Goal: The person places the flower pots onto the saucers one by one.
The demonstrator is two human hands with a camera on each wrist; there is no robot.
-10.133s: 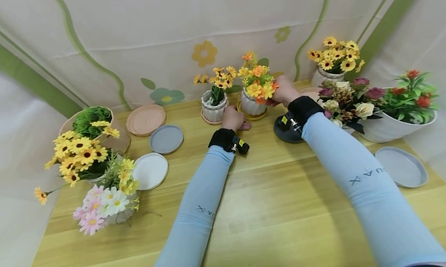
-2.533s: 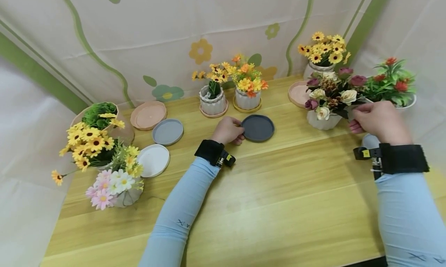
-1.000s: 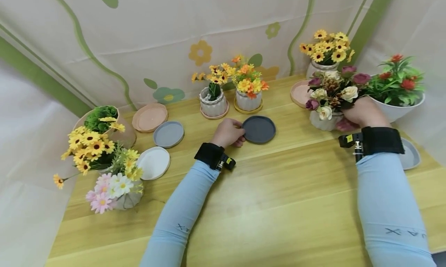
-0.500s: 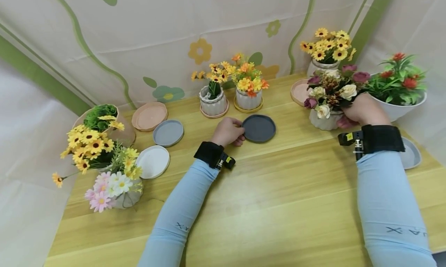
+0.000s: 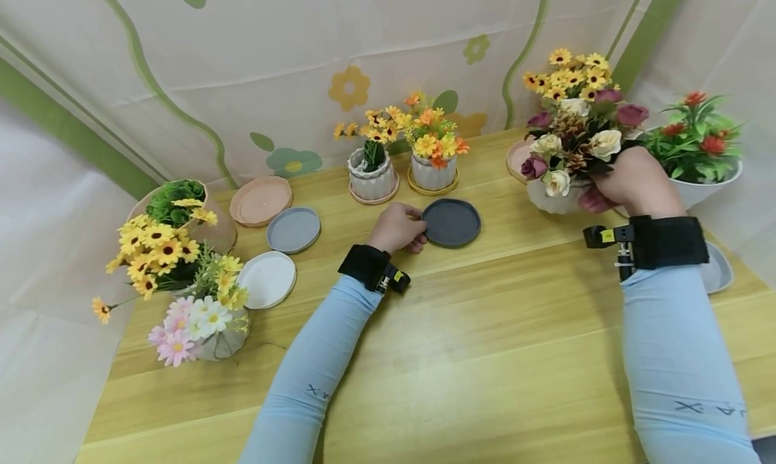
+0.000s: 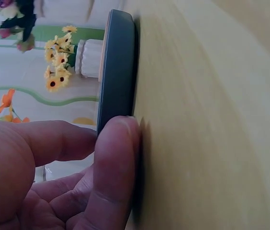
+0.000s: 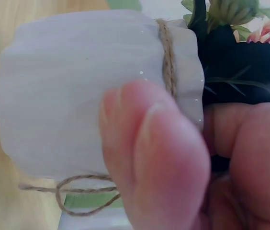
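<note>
Wooden table (image 5: 461,356): spreading beneath both hands.
Rose pot (image 5: 552,200): being held beside the red-flowered planter (image 5: 698,193).
Right hand (image 5: 636,181): curling, gripping the pot's rim.
Left hand (image 5: 397,228): pinching the edge of the dark saucer (image 5: 451,221).
Dark saucer: lying on the wood between the hands.

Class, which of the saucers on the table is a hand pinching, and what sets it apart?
The dark grey saucer, pinched at its rim by the left hand; the other saucers are paler: pink, light grey, white or yellow.
</note>
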